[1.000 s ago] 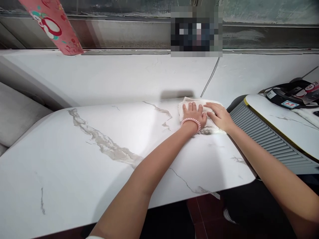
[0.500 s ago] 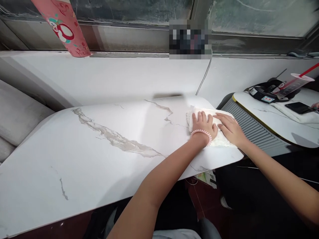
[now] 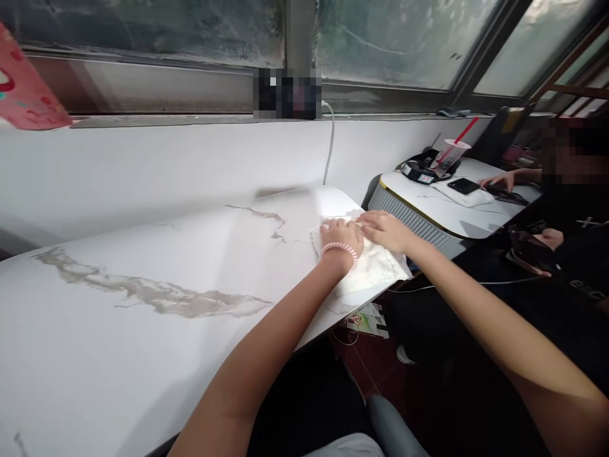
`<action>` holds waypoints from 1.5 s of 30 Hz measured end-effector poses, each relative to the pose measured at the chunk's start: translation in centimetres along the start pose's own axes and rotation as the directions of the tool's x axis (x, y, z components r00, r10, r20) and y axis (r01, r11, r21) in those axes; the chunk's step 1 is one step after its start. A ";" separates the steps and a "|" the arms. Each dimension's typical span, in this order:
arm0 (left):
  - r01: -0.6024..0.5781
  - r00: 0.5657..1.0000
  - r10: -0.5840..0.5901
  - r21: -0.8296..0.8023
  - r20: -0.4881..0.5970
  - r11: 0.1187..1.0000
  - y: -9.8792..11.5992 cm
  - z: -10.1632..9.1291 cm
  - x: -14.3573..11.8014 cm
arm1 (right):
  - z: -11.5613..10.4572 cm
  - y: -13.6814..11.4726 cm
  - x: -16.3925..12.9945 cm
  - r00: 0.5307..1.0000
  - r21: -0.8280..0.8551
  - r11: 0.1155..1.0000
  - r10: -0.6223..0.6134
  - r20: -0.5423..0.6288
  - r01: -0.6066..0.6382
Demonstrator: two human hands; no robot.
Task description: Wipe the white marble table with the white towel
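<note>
- A long white marble-look table (image 3: 143,330) runs under a grimy window (image 3: 390,38), grey veins streaking across its top; a white cable (image 3: 330,143) drops from the sill down the wall behind it.
- At the right end of that table, close to the corner, lies a white cloth (image 3: 373,270), a little rumpled, its right edge reaching the table's rim.
- The left hand (image 3: 341,238), with a pink coil band (image 3: 339,249) on the wrist, lies flat on the cloth with fingers spread and pressing down, gripping nothing.
- The right hand (image 3: 383,230) rests just beside it, also open and palm-down on the cloth, fingertips touching the far edge of the fabric.
- To my eye, wiping this corner well means keeping both palms flat and the pressure even, and minding the rim so the cloth does not slide off.
- Further right stands a second, smaller table (image 3: 442,212) with a ribbed grey side, carrying a cup with a red straw (image 3: 450,154) and a dark phone (image 3: 462,186).
- Another person in dark clothes (image 3: 571,228) sits there, one hand on that table.
- A pink printed sheet (image 3: 23,95) hangs at the far left.
</note>
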State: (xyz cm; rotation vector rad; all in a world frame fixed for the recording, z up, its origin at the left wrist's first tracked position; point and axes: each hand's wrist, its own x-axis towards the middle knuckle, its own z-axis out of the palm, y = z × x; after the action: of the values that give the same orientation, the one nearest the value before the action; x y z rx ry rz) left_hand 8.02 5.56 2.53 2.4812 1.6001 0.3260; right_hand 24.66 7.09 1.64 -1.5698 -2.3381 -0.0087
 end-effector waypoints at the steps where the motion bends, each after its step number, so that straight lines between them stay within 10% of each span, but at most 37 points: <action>1: -0.001 0.998 0.001 0.002 -0.062 1.000 -0.2 0.5 0.2 | 0.6 -0.6 0.1 0.999 0.005 0.999 0.047 -0.021 -0.047; 15: -0.012 1.000 0.012 0.054 0.009 0.998 -0.6 2.4 0.2 | 2.9 -3.2 -1.9 0.961 0.043 0.976 0.218 -0.169 -0.213; 27: -0.010 0.999 0.008 0.059 0.040 0.998 -3.5 1.3 -6.8 | 3.8 -9.8 -4.0 0.972 0.044 0.992 0.127 -0.195 -0.121; 45: 0.206 0.978 -0.206 0.020 0.016 0.978 -13.2 -1.2 0.5 | 7.6 -11.0 9.9 0.973 0.245 0.968 0.111 -0.201 -0.060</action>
State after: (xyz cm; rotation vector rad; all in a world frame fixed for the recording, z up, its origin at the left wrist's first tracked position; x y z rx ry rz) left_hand -3.66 11.46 0.29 2.2962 1.8406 0.2587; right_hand 9.31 13.09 -1.01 -1.4723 -2.0222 0.1132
